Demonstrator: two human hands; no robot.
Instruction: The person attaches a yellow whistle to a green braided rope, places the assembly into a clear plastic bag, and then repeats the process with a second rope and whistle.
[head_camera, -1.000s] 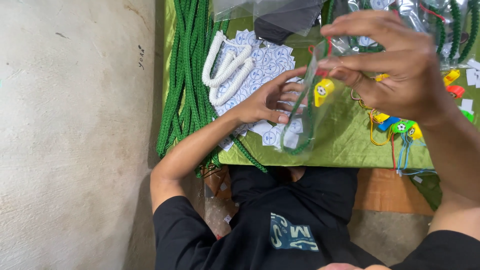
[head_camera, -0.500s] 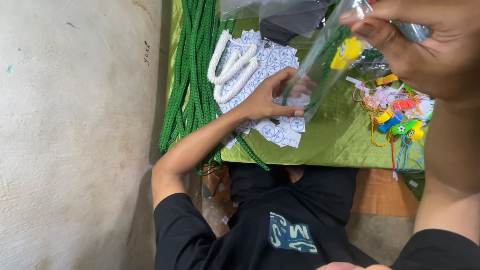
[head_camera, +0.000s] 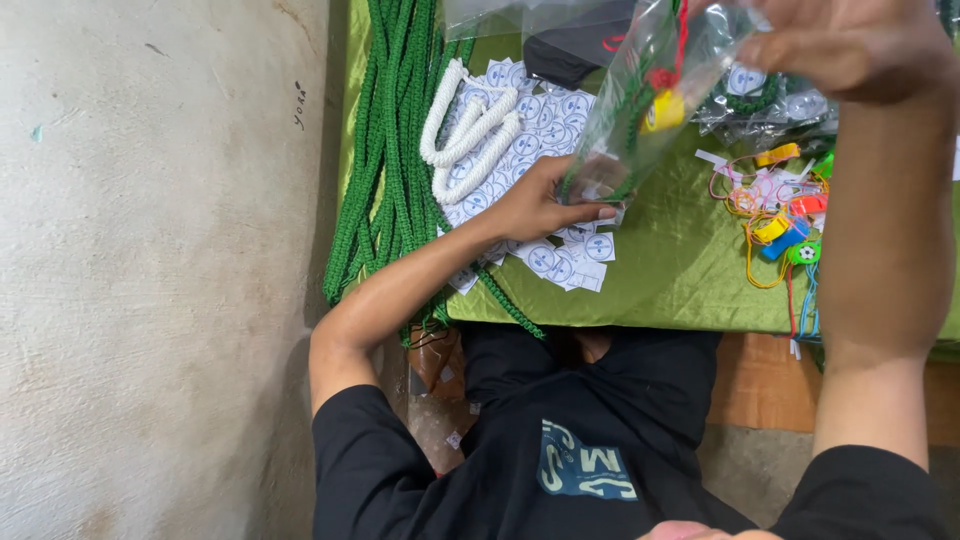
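Green-clothed table (head_camera: 680, 270): we hold one clear bag (head_camera: 640, 100) aloft, whistle and cord inside, right hand (head_camera: 850, 45) pinching its top, left hand (head_camera: 545, 200) gripping its bottom; loose whistles (head_camera: 780, 215) remain unbagged.

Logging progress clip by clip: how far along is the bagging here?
Done: some filled clear packets lie at the back of the green cloth. In hand: the right hand holds up a clear bag with a green cord and yellow piece inside, while the left hand holds its lower end over the round paper labels. Left: loose coloured pieces, green cords and white cords remain unbagged.
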